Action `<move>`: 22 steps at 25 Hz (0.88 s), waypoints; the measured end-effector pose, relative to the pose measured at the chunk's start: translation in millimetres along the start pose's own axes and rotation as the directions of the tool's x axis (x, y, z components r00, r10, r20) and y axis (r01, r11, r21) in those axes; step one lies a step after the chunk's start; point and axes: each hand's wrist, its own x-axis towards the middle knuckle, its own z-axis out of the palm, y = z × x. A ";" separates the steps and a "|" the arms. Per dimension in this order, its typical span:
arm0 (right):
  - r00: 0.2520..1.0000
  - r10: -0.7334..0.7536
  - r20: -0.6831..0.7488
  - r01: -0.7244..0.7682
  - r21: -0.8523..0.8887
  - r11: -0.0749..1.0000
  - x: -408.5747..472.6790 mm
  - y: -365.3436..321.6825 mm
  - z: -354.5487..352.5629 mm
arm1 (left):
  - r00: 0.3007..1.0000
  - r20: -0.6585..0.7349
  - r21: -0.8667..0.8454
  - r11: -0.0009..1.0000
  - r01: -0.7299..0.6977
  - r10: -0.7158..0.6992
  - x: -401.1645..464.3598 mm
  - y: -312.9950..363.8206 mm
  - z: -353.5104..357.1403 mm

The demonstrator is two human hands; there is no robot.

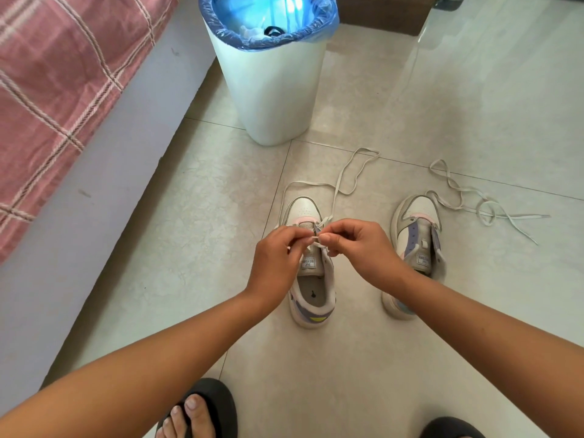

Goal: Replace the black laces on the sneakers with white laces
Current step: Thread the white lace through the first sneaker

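Note:
Two white sneakers with lilac and pink panels stand on the tiled floor, toes pointing away from me. Over the left sneaker [311,289], my left hand [278,260] and my right hand [360,245] each pinch a white lace [343,175] near the lower eyelets. The rest of that lace trails in loops past the toe. The right sneaker [414,229] has no lace in it. A second white lace [467,197] lies loose on the floor beside its toe.
A white bin [271,90] with a blue liner stands behind the sneakers, with something black and something white inside. A bed with a pink checked cover [53,90] runs along the left. My feet in black slippers [205,409] are at the bottom edge.

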 end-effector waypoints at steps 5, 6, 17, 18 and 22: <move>0.977 0.214 0.016 -0.196 0.478 0.857 1.8 3.4 8.3 | 0.886 0.076 -0.373 0.811 0.451 -0.458 6.2 7.0 5.9; 0.974 0.228 0.002 -0.200 0.492 0.847 2.5 3.8 9.7 | 0.873 0.092 -0.393 0.788 0.473 -0.479 5.6 8.0 6.1; 0.983 0.177 -0.049 -0.150 0.344 0.927 5.7 3.0 11.7 | 0.890 0.135 -0.351 0.819 0.454 -0.435 0.6 8.5 7.3; 0.982 0.184 -0.043 -0.160 0.336 0.928 5.6 4.1 12.1 | 0.896 0.139 -0.347 0.827 0.442 -0.421 0.4 8.7 7.1; 0.988 0.139 -0.066 -0.122 0.212 0.970 5.5 3.3 13.2 | 0.930 0.104 -0.259 0.893 0.367 -0.352 -1.9 1.2 7.9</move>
